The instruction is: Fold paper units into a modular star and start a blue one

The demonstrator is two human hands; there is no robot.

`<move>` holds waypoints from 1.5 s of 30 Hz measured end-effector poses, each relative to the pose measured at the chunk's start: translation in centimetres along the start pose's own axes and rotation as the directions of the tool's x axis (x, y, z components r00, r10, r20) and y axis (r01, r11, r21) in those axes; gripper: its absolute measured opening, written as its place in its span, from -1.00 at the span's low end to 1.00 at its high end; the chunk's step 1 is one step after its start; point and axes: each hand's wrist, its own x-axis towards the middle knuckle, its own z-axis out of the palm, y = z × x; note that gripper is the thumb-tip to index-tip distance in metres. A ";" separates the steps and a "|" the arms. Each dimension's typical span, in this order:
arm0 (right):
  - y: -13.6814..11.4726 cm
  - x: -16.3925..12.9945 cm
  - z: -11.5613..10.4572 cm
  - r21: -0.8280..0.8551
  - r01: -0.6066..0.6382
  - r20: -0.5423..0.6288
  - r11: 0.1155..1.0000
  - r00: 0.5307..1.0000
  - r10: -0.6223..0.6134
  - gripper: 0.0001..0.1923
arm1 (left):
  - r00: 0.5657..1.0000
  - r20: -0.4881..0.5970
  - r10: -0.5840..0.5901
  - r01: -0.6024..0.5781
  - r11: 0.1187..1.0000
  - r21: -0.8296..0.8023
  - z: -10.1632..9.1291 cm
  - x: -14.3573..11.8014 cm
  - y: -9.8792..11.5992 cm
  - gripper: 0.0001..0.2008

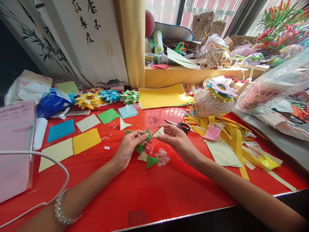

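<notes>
Over the red table, my left hand grips a chain of folded green and cream paper triangles. The chain's lower end, a cream and a green piece, hangs down to the tabletop. My right hand pinches a single cream folded triangle and holds its tip against the top of the chain. A loose cream triangle lies just behind my left hand. Black-handled scissors lie right behind my right hand.
Flat paper squares in yellow, cream, blue and green lie at left. Finished paper stars sit at the back. Yellow strips, a net-wrapped ball, a plastic bag crowd the right. Pink box and white cable at left.
</notes>
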 end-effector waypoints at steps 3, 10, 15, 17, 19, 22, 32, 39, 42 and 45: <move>-0.2 -0.2 0.3 0.052 -0.047 0.056 0.998 0.997 0.044 -0.71 | 1.000 0.007 0.001 -0.001 1.000 -0.007 0.0 0.0 0.0 -0.81; -1.0 -0.3 0.2 -0.154 -0.114 0.127 0.981 0.983 0.134 -0.73 | 1.000 0.020 -0.016 0.016 1.000 0.008 0.0 -0.1 0.2 -0.81; -1.2 -0.4 0.0 -0.222 -0.139 0.172 0.965 0.969 0.179 -0.61 | 1.000 0.022 -0.018 0.018 1.000 0.003 0.0 -0.1 0.3 -0.80; -1.3 -0.4 0.0 -0.214 -0.127 0.212 0.968 0.962 0.173 -0.58 | 1.000 0.024 -0.013 0.013 1.000 0.008 -0.1 -0.1 0.2 -0.80; -1.4 -0.5 0.1 -0.202 -0.133 0.248 0.970 0.951 0.182 -0.57 | 1.000 0.026 0.000 0.000 1.000 0.011 -0.1 -0.2 0.2 -0.80; -1.4 -0.6 0.2 -0.204 -0.171 0.254 0.964 0.942 0.221 -0.57 | 1.000 0.029 0.011 -0.011 1.000 0.003 -0.1 -0.1 0.0 -0.80; -1.5 -0.6 0.2 -0.159 -0.157 0.245 0.975 0.950 0.193 -0.56 | 0.999 0.032 0.014 -0.014 1.000 -0.012 -0.1 -0.1 0.0 -0.82; -1.2 -0.6 0.2 -0.183 -0.176 0.213 0.967 0.953 0.214 -0.52 | 0.999 0.030 0.014 -0.014 1.000 -0.016 -0.2 -0.1 0.0 -0.81; -1.1 -0.6 0.2 -0.199 -0.175 0.206 0.964 0.954 0.216 -0.52 | 1.000 0.029 0.010 -0.009 1.000 -0.018 -0.2 -0.1 -0.1 -0.81; -1.2 -0.6 0.2 -0.213 -0.171 0.195 0.962 0.957 0.213 -0.49 | 0.999 0.031 0.009 -0.009 1.000 -0.016 -0.2 0.0 -0.1 -0.81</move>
